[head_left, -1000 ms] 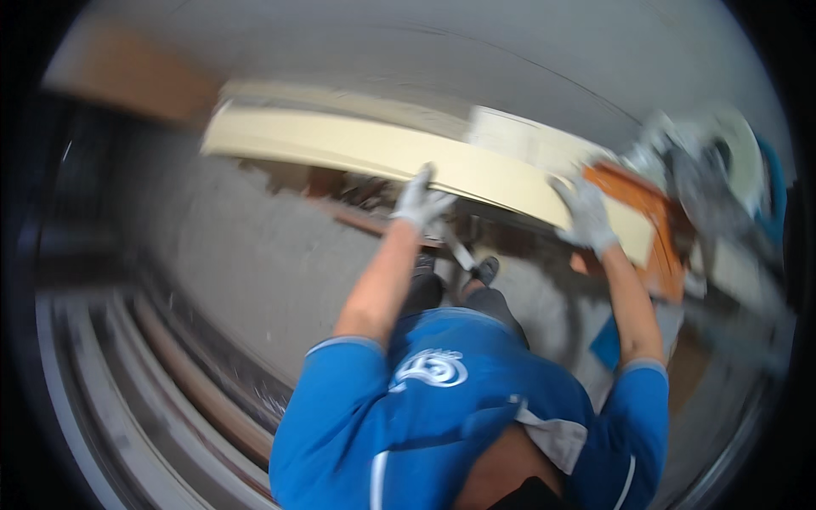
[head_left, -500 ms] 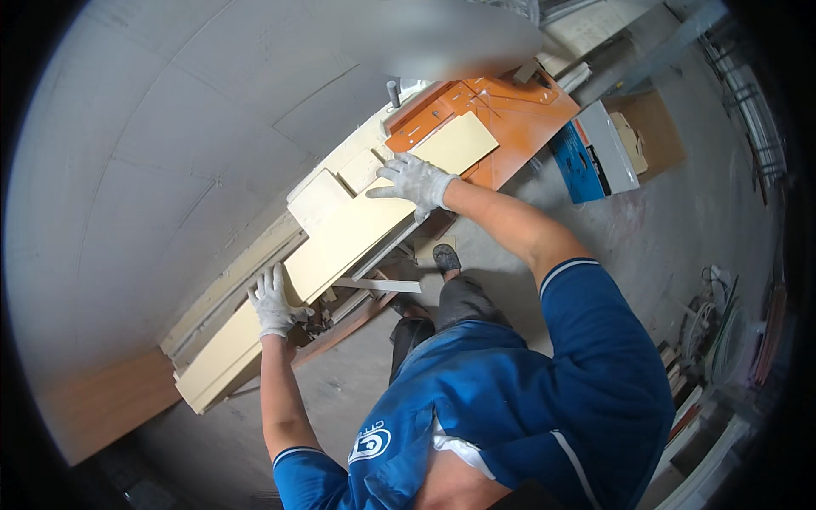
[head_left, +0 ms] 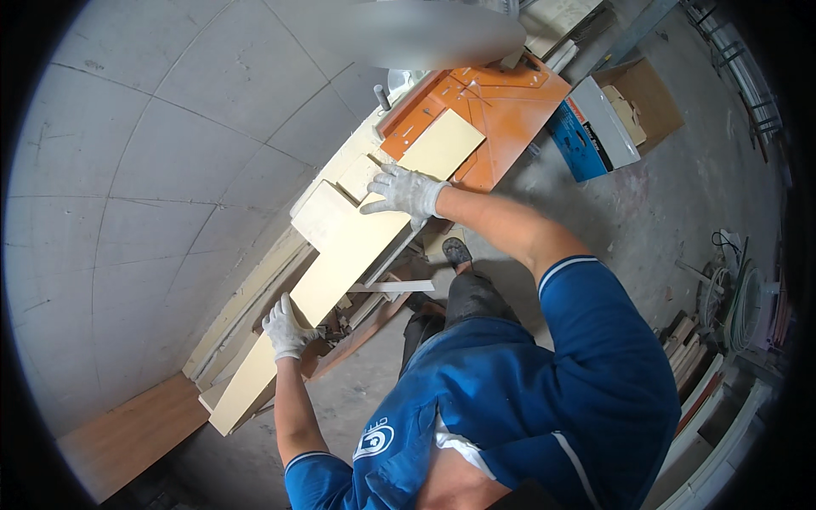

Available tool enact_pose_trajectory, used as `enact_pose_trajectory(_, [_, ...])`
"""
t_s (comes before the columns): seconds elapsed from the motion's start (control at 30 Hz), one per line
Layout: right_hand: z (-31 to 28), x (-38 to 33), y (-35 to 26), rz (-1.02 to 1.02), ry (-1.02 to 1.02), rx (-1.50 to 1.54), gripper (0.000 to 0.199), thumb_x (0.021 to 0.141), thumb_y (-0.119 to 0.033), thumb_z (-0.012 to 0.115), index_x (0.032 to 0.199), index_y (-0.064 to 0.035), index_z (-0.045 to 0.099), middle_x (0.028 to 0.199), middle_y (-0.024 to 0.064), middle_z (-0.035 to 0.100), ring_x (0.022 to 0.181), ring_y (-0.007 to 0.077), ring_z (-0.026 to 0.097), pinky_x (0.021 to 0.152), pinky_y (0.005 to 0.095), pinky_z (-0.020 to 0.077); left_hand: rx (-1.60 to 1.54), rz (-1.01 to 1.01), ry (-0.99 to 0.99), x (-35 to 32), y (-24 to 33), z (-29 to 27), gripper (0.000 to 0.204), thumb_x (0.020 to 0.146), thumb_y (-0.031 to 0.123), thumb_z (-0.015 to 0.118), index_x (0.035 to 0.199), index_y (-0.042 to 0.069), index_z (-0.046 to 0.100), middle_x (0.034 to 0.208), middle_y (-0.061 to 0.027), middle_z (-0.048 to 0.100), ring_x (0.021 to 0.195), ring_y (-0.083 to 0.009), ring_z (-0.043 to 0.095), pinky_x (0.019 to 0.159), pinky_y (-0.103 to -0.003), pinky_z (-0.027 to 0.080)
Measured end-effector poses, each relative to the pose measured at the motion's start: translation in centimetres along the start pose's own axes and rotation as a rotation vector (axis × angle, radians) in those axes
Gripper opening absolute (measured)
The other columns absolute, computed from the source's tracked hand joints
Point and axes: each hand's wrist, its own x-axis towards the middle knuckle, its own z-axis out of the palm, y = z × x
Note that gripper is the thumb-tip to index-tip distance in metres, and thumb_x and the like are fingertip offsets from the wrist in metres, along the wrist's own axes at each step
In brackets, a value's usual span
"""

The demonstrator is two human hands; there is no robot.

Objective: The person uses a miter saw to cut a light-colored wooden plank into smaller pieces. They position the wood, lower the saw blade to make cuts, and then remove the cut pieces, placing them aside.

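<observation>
A long pale-yellow board lies slantwise on a workbench, from lower left up to an orange machine table. My left hand, in a pale work glove, rests on the board's lower-left part. Its fingers lie on the top face, and the thumb points out past the near edge. My right hand, gloved the same way, is laid flat with fingers spread farther up the board. Behind the board, close to my right fingertips, sits a cream block. The undersides of both hands are hidden.
A grey wall rises behind the bench. A blurred grey shape covers part of the machine's far side. An open cardboard box stands right of the orange table. Wood strips and coiled hose lie at the right.
The view has shifted slightly. My left fingers are closer together, and the board's lower-left end sits a little nearer to me. My right hand stays spread on the board.
</observation>
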Motion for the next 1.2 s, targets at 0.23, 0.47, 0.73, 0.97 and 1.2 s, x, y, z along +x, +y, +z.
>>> enact_pose_trajectory(0.23, [0.2, 0.7, -0.3, 0.015, 0.010, 0.029, 0.110, 0.061, -0.041, 0.093, 0.155, -0.0399, 0.035, 0.150, 0.0097, 0.044, 0.144, 0.0337, 0.038, 0.123, 0.0500, 0.0234, -0.022, 0.049, 0.033, 0.3, -0.6, 0.2, 0.120, 0.047, 0.041, 0.094, 0.148, 0.006, 0.037, 0.135, -0.0136, 0.056, 0.127, -0.0322, 0.052, 0.109, -0.049, 0.038])
enact_pose_trajectory(0.47, [1.7, 0.1, 1.4, -0.008, 0.123, 0.121, 0.107, 0.057, -0.035, 0.094, 0.150, -0.0398, 0.042, 0.145, 0.0092, 0.046, 0.142, 0.0315, 0.040, 0.125, 0.0482, 0.0232, -0.041, 0.074, 0.070, 0.2, 0.2, 0.9, 0.124, 0.046, 0.044, 0.094, 0.148, 0.004, 0.037, 0.130, -0.0167, 0.058, 0.122, -0.0380, 0.054, 0.108, -0.048, 0.039])
enact_pose_trajectory(0.73, [2.1, -1.1, 3.4, -0.067, 0.081, 0.134, 0.113, 0.052, -0.038, 0.095, 0.151, -0.0373, 0.041, 0.145, 0.0096, 0.046, 0.142, 0.0334, 0.038, 0.125, 0.0479, 0.0225, -0.068, 0.073, 0.005, 1.4, 1.6, 2.2, 0.123, 0.045, 0.042, 0.092, 0.147, 0.003, 0.036, 0.129, -0.0188, 0.057, 0.120, -0.0398, 0.053, 0.106, -0.050, 0.040])
enact_pose_trajectory(0.97, [2.5, -0.7, 4.2, -0.048, 0.046, 0.101, 0.115, 0.050, -0.043, 0.095, 0.152, -0.0369, 0.041, 0.146, 0.0098, 0.045, 0.144, 0.0335, 0.036, 0.126, 0.0481, 0.0188, -0.053, 0.103, 0.058, 1.7, 2.2, 1.9, 0.122, 0.045, 0.042, 0.092, 0.146, 0.002, 0.037, 0.129, -0.0188, 0.057, 0.120, -0.0395, 0.054, 0.106, -0.050, 0.040])
enact_pose_trajectory(1.2, [0.8, 0.0, 4.2, 0.051, 0.123, 0.141, 0.116, 0.053, -0.049, 0.094, 0.154, -0.0355, 0.039, 0.156, 0.0087, 0.038, 0.149, 0.0337, 0.030, 0.127, 0.0488, 0.0171, -0.045, 0.129, 0.037, 2.7, -0.2, 0.5, 0.139, 0.040, 0.051, 0.096, 0.153, 0.002, 0.031, 0.143, -0.0221, 0.051, 0.133, -0.0393, 0.047, 0.114, -0.051, 0.033])
